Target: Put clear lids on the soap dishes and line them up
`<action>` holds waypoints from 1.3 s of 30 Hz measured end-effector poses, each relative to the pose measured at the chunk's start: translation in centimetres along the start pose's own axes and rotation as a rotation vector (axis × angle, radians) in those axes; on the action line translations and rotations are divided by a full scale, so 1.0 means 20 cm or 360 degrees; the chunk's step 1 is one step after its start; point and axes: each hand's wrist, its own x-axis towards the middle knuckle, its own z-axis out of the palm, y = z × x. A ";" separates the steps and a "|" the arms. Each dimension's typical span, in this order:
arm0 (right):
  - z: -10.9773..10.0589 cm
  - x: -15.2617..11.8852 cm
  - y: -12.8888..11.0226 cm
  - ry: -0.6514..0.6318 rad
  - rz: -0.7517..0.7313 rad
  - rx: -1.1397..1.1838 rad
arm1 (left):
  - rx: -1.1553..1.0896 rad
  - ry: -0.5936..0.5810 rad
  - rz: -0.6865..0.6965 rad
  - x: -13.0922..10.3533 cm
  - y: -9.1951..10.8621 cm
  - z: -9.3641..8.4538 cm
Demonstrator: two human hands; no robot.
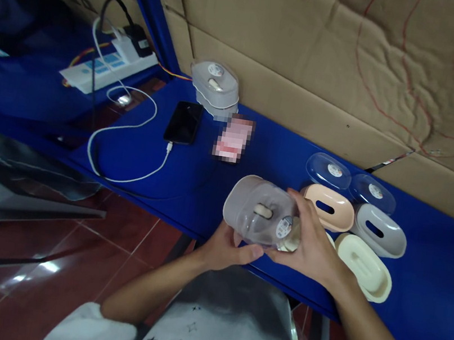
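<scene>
A greyish oval box [242, 209] with a clear lid and a round label is held over the blue table's front edge. My left hand [230, 250] grips its near left side, thumb along the bottom edge. My right hand [312, 242] is wrapped round its right end. Just right of it lie a peach oval tray [342, 210] and a grey one [396, 238], each with a slot, and a pale yellow oval tray [366, 267]. Behind these lie two clear lids [321, 167], [383, 196] with labels. Another pale yellow piece is partly hidden by my right hand.
A similar lidded grey box [217, 92] stands against the cardboard at the back. A black phone [183, 122] on a white cable [123, 182] and a blurred pink item [234, 139] lie nearby. A power strip [109, 70] is at left, by a blue shelf post [149, 8].
</scene>
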 end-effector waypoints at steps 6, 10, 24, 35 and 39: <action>0.02 0.00 0.00 -0.0033 0.0004 -0.0110 | -0.0067 0.0027 -0.0063 0.00 -0.02 0.01; 0.02 -0.01 -0.02 -0.0017 0.0028 -0.0108 | -0.0035 0.0144 -0.0067 -0.01 -0.02 0.01; -0.03 -0.04 -0.02 -0.0196 0.0120 0.0025 | -0.0183 -0.0088 -0.0068 0.02 -0.02 -0.04; -0.01 -0.02 -0.01 -0.0151 0.0048 -0.0045 | -0.0168 -0.0039 -0.0162 0.02 -0.03 -0.04; -0.04 -0.03 -0.02 -0.0236 0.0094 0.0031 | -0.0096 -0.0065 -0.0143 0.01 0.01 -0.03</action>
